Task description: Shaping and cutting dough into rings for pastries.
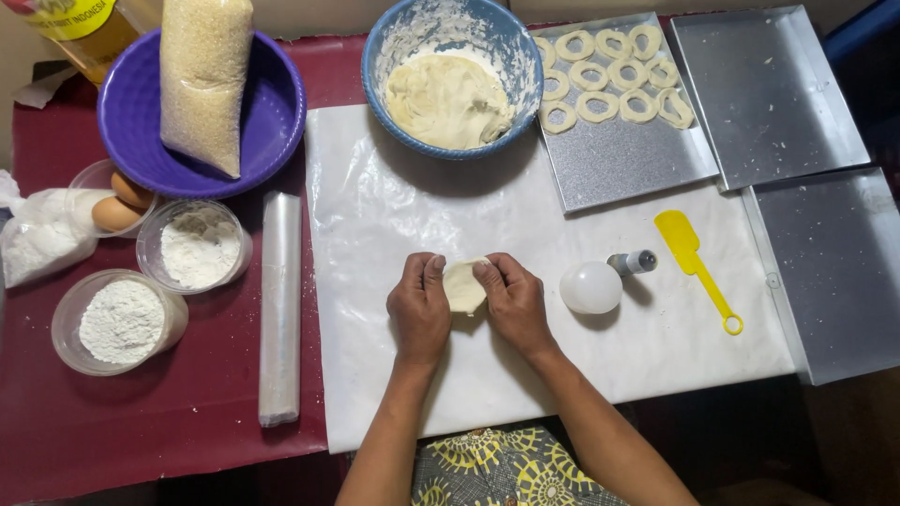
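Pale dough piece point(463, 285) — pinched between both hands point(466, 302) — over white sheet point(375, 215).

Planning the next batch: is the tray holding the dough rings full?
Partly full. Dough rings fill only the tray's far end; its near half lies bare.

A home kitchen table: blue dough bowl point(448, 80), flour tubs point(122, 321), eggs point(120, 204), and metal baking trays point(626, 150) on a maroon cloth point(141, 422).
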